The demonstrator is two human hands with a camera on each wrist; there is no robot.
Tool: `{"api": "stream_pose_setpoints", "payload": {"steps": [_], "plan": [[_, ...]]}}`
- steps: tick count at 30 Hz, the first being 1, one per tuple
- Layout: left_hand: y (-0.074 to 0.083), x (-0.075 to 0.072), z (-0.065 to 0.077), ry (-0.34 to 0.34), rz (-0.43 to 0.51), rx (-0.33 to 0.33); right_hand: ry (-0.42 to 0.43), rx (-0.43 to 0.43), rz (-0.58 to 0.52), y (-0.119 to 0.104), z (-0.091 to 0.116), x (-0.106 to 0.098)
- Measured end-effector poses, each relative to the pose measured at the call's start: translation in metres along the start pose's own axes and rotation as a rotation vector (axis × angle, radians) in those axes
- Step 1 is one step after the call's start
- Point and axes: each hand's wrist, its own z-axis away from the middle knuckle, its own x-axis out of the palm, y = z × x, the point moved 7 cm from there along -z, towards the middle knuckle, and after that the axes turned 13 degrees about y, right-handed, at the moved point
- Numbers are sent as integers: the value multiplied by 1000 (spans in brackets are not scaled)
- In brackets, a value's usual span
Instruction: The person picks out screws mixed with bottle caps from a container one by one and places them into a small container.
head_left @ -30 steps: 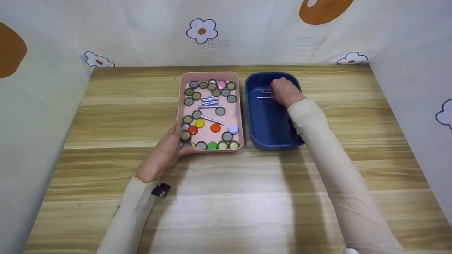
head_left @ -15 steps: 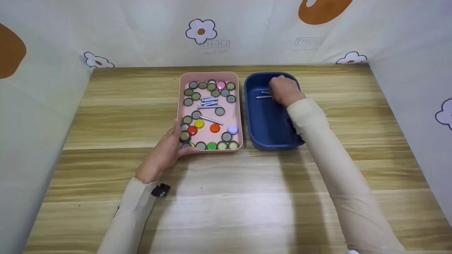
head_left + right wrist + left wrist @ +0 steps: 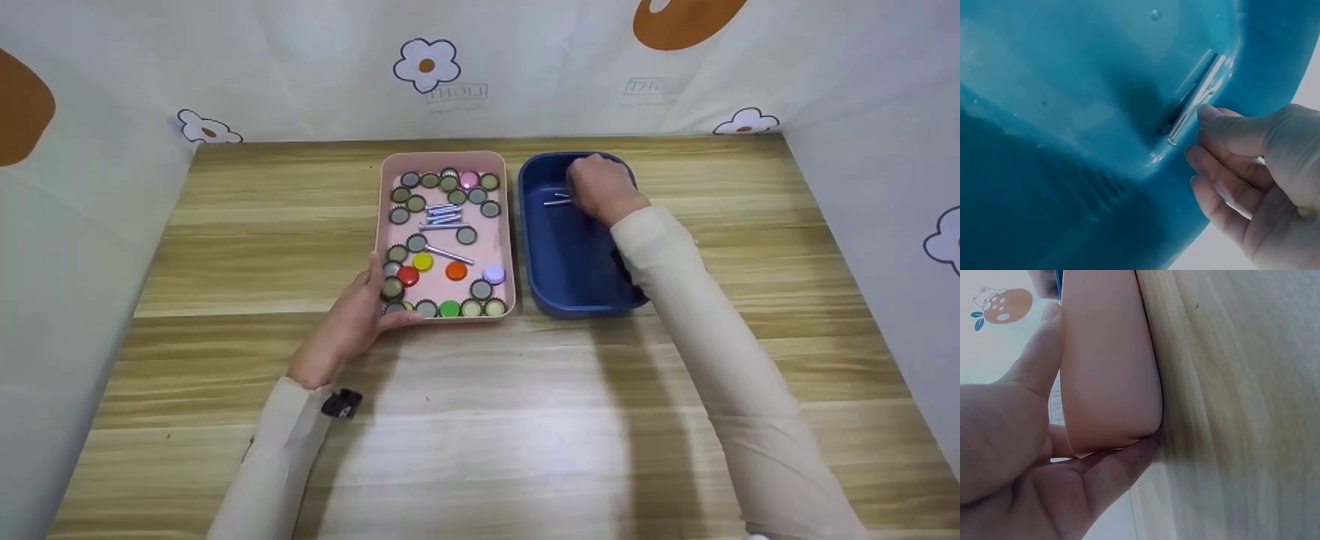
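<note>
At its near left corner, my left hand [image 3: 346, 319] holds the pink tray [image 3: 511, 247], thumb along the front wall and fingers against the left side. The left wrist view shows these fingers [image 3: 1117, 481] on the outer wall. My right hand [image 3: 602, 189] reaches into the back of the blue bin [image 3: 581, 308]. In the right wrist view, its thumb tip is at a pair of silver bolts [image 3: 1199, 98] lying in the bin's corner. Whether it pinches one is hidden. Inside the tray, more silver bolts [image 3: 444, 226] lie among bottle caps [image 3: 466, 235].
Both containers stand side by side, with a narrow gap, on a wood-grain table [image 3: 465, 435]. Coloured caps, among them a green cap [image 3: 449, 308], lie in the tray's near half. A flower-printed curtain [image 3: 315, 67] encloses the back and sides.
The right hand has shifted slightly left and back inside the blue bin, and the bolts beside it have shifted slightly too. The left hand has stayed on the pink tray.
</note>
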Motion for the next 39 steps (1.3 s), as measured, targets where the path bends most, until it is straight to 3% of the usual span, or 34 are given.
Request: {"api": "stream_pose_setpoints", "payload": {"steps": [10,13,18,24,39], "plan": [[-1,2,-3,-8,66,-34,-7,-62,-77,-22,3,-6],[1,3,-3,-8,48,-13,-4,-79,-79,-25,4,-8],[3,2,0,0,-13,35,26,-111,-62,-26,3,-12],[2,1,-1,-4,15,3,94,-149,-34,-29,2,-19],[1,2,-4,-1,93,-5,176,-250,-253,-57,2,-30]]}}
